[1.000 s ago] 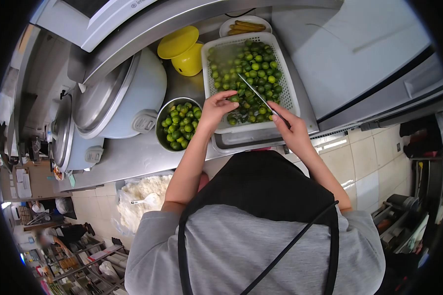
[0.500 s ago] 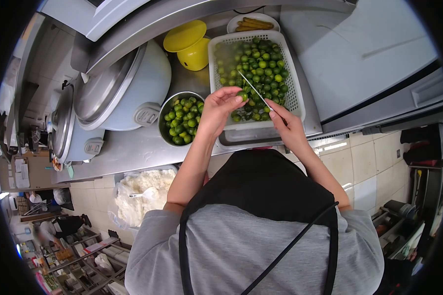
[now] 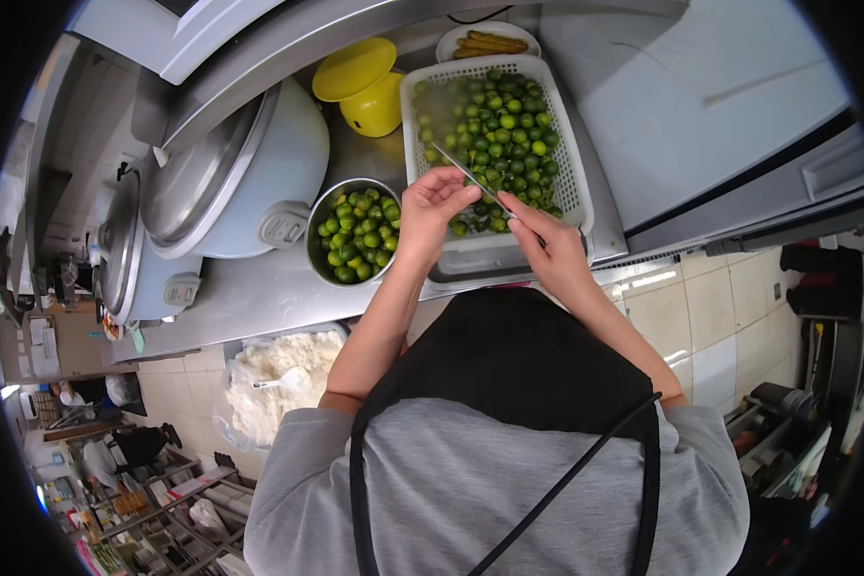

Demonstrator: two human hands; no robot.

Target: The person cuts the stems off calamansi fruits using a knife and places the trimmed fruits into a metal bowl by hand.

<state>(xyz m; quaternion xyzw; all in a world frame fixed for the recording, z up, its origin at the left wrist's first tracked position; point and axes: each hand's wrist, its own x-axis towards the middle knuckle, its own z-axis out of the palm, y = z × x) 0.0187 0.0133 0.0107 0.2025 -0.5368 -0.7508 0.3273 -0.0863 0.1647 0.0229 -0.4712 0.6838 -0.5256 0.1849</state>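
Note:
Small green citrus fruits (image 3: 514,134) fill much of a white perforated basket (image 3: 583,182). Over its near left part, my left hand (image 3: 434,206) has thumb and fingers pinched together by the blade; what they hold is mostly hidden behind the fingers and knife. My right hand (image 3: 550,242) is closed round the handle end of a thin knife (image 3: 463,170), whose blade points up and left across my left fingertips. Left of my left hand, a round metal bowl (image 3: 311,252) holds several more green fruits (image 3: 357,233).
A yellow container (image 3: 372,101) stands behind the bowl. Two large cookers (image 3: 298,154) are at the left. A plate (image 3: 444,46) of brown sticks lies behind the basket. Below the counter edge sits a tub of white grains (image 3: 283,379) with a scoop.
My right hand has moved left, bringing the knife blade up to my left fingertips. The green fruit seen in my left fingers half a second ago is now mostly hidden.

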